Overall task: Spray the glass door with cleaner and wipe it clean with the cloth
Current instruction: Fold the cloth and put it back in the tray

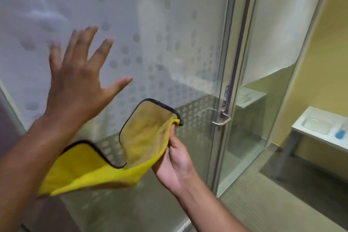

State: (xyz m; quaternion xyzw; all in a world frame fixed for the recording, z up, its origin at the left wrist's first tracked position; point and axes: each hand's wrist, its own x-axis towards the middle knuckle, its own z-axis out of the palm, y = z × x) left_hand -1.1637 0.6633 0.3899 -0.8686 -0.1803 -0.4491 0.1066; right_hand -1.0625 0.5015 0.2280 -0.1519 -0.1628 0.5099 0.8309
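Observation:
A glass door (169, 34) with a frosted dotted film fills the view in front of me. My left hand (79, 77) is raised before the glass with its fingers spread, and it holds nothing. A yellow cloth with a black hem (105, 164) hangs in front of the lower glass. My right hand (175, 158) pinches the cloth by its upper right corner. No spray bottle is held by either hand.
A steel pull handle (221, 118) sits at the door's right edge under a small PULL sign (226, 96). Beyond it stands a clear glass panel (267, 62). A white table (320, 130) with a blue object stands by the yellow wall at right.

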